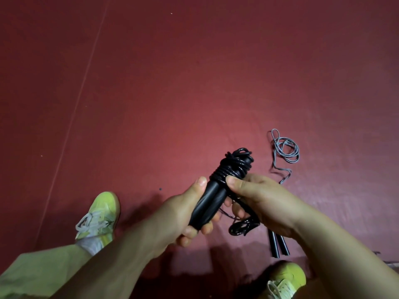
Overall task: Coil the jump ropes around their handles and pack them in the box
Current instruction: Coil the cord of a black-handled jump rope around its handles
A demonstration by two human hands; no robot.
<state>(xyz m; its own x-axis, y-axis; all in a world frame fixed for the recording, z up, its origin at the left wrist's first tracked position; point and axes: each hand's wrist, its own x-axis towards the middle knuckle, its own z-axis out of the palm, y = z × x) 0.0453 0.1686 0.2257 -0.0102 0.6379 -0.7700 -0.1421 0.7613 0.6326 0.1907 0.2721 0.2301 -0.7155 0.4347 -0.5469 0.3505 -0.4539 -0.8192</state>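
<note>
Both hands (183, 212) (259, 203) clutch smooth handles (210, 203) — glossy black rope (232, 167) coiled.

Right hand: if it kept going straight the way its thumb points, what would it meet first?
The right hand would meet the black rope coils wound on the handles, which its thumb already touches.

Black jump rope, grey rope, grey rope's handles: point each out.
black jump rope (231, 169), head view, on the coils wound round its two handles.
grey rope (286, 149), head view, on the loose loops lying on the floor.
grey rope's handles (278, 244), head view, on the dark pair below the right wrist.
</note>
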